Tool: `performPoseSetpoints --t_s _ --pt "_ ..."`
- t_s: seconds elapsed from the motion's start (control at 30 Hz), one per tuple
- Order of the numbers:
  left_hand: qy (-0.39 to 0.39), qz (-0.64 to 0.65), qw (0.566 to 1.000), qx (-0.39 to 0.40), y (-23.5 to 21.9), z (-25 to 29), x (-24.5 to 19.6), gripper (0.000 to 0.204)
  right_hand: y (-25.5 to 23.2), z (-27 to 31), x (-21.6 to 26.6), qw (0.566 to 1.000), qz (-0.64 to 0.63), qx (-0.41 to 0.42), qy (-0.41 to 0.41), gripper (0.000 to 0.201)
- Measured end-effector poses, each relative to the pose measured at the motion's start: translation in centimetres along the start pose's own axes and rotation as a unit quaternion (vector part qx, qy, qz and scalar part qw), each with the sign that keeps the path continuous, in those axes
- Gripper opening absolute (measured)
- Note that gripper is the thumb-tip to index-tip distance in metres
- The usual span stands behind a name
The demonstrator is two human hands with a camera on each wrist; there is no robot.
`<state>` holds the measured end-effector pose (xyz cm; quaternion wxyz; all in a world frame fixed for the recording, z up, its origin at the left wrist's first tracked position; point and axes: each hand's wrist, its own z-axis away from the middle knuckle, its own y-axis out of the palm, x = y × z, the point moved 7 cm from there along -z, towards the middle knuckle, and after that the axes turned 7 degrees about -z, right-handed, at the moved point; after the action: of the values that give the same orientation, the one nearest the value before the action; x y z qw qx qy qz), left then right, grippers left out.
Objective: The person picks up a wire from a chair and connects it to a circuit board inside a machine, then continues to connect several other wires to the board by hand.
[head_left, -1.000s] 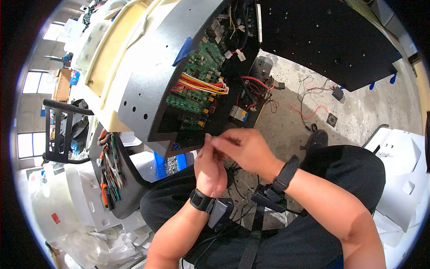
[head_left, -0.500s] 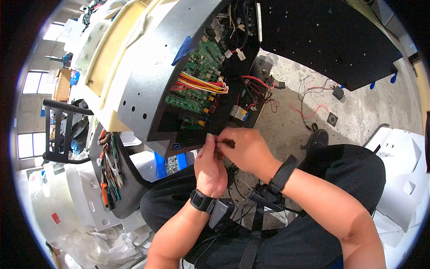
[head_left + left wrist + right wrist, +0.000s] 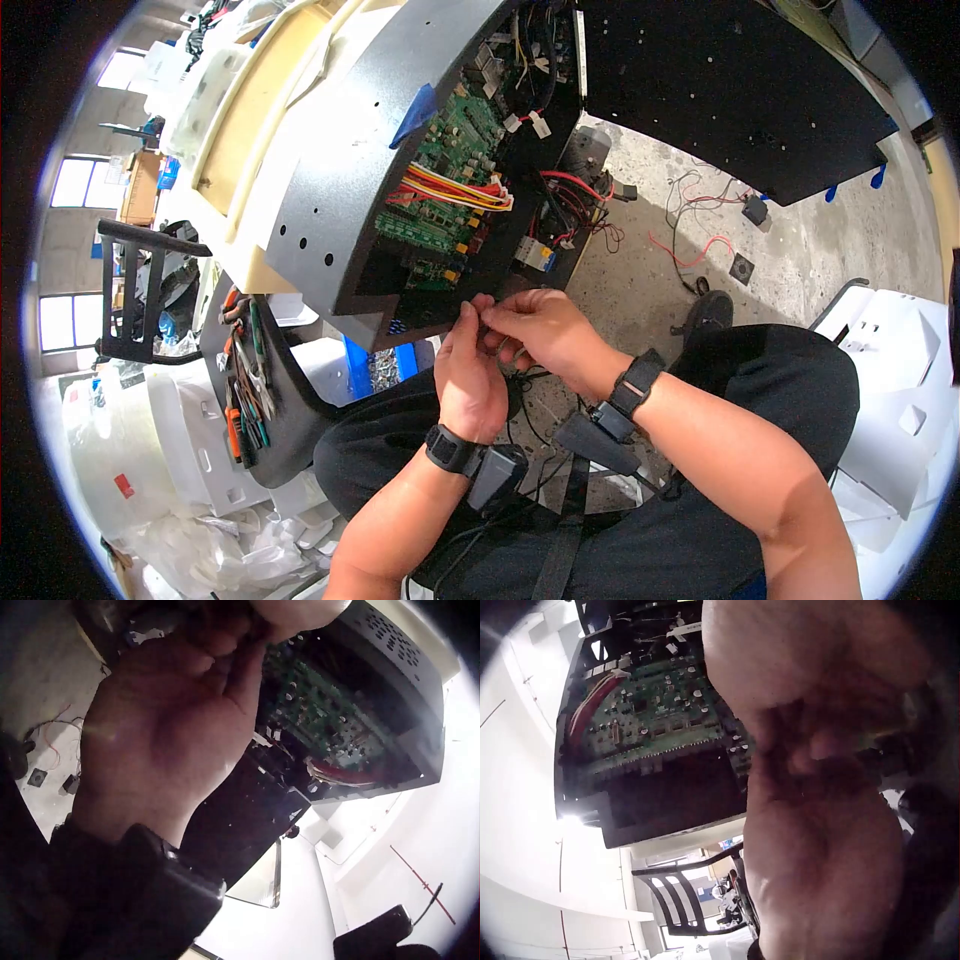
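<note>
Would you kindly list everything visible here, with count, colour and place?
Machine housing: one, grey-black, open, tilted above the hands.
Circuit boards: several, green, inside the housing.
Wire bundle: one, red and yellow, across the boards.
Loose wires: a few, red and black, on the concrete floor.
Black panel: one, upper right.
Hand tools: many, orange and green handles, on a rack at left.
White plastic parts: several, at right.
Left hand: fingers meet the right hand's below the housing; what they hold is hidden.
Right hand: likewise.
</note>
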<state>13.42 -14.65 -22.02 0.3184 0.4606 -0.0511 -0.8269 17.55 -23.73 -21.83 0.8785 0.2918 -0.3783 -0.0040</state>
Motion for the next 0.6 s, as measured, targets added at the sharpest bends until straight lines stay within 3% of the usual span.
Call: performPoseSetpoints --t_s 0.13,0.2,0.3,0.43,0.5,0.53,0.6 --pt "0.038 -0.030 0.998 -0.038 0.3 0.1 -0.5 0.027 -0.2 -0.3 1.1 0.985 0.145 -0.020 -0.089 0.026" --pt "0.049 -0.040 0.996 -0.059 0.1 0.1 -0.7 0.027 0.4 1.1 3.7 0.899 0.314 -0.068 -0.299 0.019" --pt "0.030 -0.049 0.997 -0.053 -0.3 0.0 -0.2 0.027 0.5 1.7 3.7 0.881 0.329 -0.063 -0.333 0.015" --pt "0.014 -0.063 0.998 -0.016 -0.2 -0.1 -0.1 0.030 -0.3 1.4 2.9 0.926 0.211 -0.062 -0.307 0.020" --pt "0.021 -0.063 0.998 0.002 0.1 -0.2 -0.2 0.029 -1.5 0.3 0.9 0.990 0.003 -0.078 -0.119 0.024" --pt "0.025 -0.059 0.998 -0.013 0.0 -0.3 -0.2 0.029 -1.7 0.3 1.2 0.990 0.003 -0.079 -0.119 0.024" --pt "0.028 -0.057 0.998 -0.027 0.1 -0.3 -0.3 0.028 -2.0 0.0 0.7 0.995 -0.034 -0.077 -0.045 0.027"
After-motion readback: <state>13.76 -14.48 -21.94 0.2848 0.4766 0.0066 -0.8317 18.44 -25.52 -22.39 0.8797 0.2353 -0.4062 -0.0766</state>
